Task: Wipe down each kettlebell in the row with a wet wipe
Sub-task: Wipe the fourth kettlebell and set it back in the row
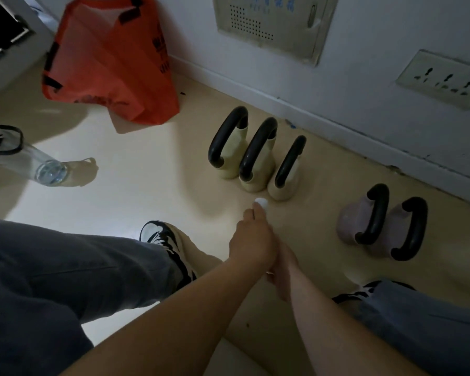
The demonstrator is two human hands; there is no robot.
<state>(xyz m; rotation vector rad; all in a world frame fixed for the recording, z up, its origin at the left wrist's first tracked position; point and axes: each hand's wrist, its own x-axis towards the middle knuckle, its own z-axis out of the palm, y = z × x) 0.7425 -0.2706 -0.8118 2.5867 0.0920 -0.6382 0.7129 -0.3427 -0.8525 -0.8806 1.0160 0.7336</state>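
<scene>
Left hand (251,240) pinches balled wet wipe (261,202) short of nearest cream kettlebell (284,183); right hand (278,278) mostly hidden, finger state unclear; no kettlebell being wiped, progress indeterminable.

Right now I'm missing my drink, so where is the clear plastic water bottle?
The clear plastic water bottle lies on the floor at the head view's left edge, below the orange bag.

Five kettlebells (258,156) along the wall (364,85)
</scene>
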